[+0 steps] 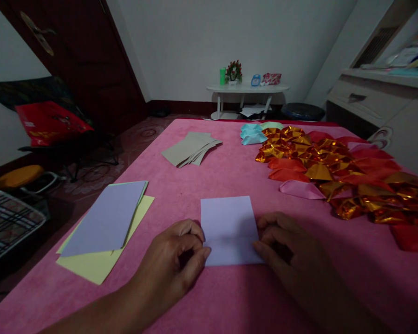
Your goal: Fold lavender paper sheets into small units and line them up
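Note:
A lavender sheet of paper (228, 218) lies flat on the pink tablecloth (181, 185) in front of me, with a faint crease running across its lower half. My left hand (181, 253) pinches its left edge, thumb on top and fingers curled at the side. On the opposite edge, my right hand (282, 246) grips the paper in the same way, thumb over it. To the left of my left hand rests a stack of lavender paper (104, 218) on top of yellow sheets (90, 269).
Grey paper pieces (191, 147) lie fanned toward the back. Folded gold, red, pink and blue paper shapes (299, 148) cover the table's right side. Beyond stands a small white table (247, 87); a chair holds a red bag (52, 123) at left.

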`<state>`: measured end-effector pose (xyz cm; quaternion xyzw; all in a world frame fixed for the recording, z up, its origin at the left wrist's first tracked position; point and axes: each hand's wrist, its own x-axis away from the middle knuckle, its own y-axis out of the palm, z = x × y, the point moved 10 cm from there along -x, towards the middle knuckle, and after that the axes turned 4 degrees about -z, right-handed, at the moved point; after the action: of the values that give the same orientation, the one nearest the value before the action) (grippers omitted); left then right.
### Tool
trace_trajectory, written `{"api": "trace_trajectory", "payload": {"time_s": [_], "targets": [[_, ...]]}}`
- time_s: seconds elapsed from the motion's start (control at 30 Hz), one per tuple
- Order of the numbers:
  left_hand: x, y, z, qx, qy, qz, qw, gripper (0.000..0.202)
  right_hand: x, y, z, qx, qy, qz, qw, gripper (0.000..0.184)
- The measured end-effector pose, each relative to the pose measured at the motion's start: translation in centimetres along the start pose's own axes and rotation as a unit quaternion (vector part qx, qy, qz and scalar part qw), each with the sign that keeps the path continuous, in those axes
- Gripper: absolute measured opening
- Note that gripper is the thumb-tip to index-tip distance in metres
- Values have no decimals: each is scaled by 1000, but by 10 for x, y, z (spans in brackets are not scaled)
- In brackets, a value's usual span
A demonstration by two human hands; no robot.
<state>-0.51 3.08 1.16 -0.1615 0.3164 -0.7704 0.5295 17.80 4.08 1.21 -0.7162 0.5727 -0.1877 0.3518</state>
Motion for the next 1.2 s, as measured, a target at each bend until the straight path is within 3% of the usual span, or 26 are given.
{"api": "trace_trajectory", "payload": {"time_s": [0.3, 0.47, 0.6, 0.77, 0.93, 1.1, 1.2], "targets": [[-1, -2, 6, -18, 22, 7, 1000, 24, 7, -8, -19, -77, -42, -43, 995, 10], [2, -7, 14, -6, 65, 20, 998, 22, 16, -16, -11, -5, -29, 31, 999, 38], [11, -7, 30, -29, 148, 15, 988, 11, 17, -7, 0, -8, 6, 9, 1000, 24], [15, 4, 40, -29, 197, -40, 979, 19, 15, -5, -1, -50, 7, -17, 999, 9], [11, 4, 34, -11, 173, -36, 984, 14, 14, -3, -5, -48, 2, -36, 998, 14], [4, 6, 12, -1, 53, -25, 998, 22, 9, 0, 0, -17, 30, -18, 999, 13], [2, 8, 8, -7, 17, -22, 1000, 27, 7, 0, 3, -1, 45, -7, 999, 15]]}}
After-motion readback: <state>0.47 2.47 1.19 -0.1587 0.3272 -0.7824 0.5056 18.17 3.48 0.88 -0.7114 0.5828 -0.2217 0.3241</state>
